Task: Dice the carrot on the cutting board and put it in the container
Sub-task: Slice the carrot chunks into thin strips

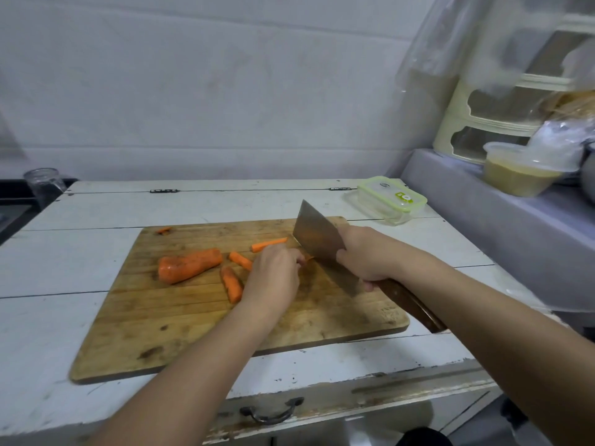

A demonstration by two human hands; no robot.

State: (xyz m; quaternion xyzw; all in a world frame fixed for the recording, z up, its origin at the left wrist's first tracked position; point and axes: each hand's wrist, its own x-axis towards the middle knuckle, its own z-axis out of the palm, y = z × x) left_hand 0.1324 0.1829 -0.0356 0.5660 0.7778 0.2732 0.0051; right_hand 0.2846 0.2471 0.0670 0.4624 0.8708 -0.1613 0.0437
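Worn white-painted wooden table (96,252) with chipped front edge, dark metal drawer handle (272,412) – set against a plain whitewashed wall (209,91). Grey ledge (483,201) to the right carries a cream plastic tiered rack (460,123). Flat, dim light.

Just one view here, head-mounted and wide-angle, looking forward and down from the near edge of the white painted wooden table (96,317). It sits close over the worn rectangular wooden cutting board (193,323) (edges bend a bit), facing the pale back wall (193,91) beyond the far edge.
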